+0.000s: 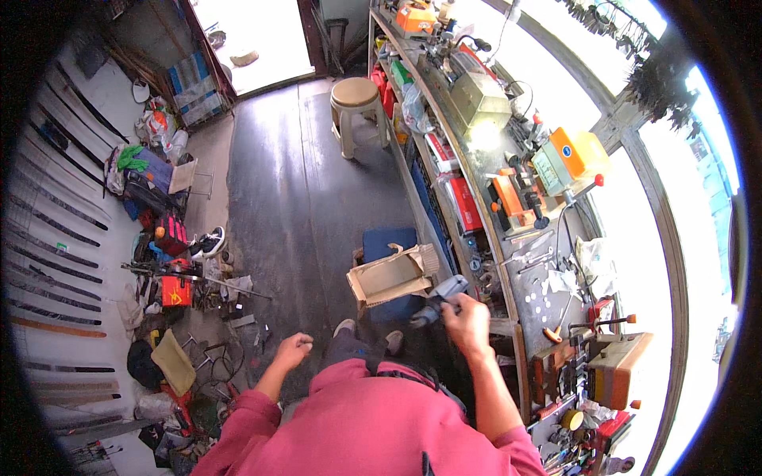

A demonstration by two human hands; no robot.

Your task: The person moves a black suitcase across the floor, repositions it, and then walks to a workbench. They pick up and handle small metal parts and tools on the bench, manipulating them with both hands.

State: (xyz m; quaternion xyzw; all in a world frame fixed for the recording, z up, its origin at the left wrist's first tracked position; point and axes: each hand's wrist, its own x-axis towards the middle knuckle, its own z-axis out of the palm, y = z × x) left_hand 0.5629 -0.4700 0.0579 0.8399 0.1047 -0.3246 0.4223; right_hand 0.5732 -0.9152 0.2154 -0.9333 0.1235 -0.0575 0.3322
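Observation:
My right hand (466, 321) grips a grey power tool (443, 297), which looks like a drill, beside the workbench edge. My left hand (294, 350) hangs over the floor at the left with its fingers curled; nothing shows in it. Between the hands and farther forward, an open cardboard box (390, 278) lies across a blue seat or mat (390, 238), close to the power tool. The inside of the box shows bare cardboard. My shoes (394, 341) stand just behind the box.
On the right, the workbench (539, 285) carries key-cutting machines (571, 160), loose tools and a lit lamp (481, 107). A round stool (355, 93) stands ahead, near the doorway. Bags, shoes, a red box (176, 285) and assorted clutter line the left wall.

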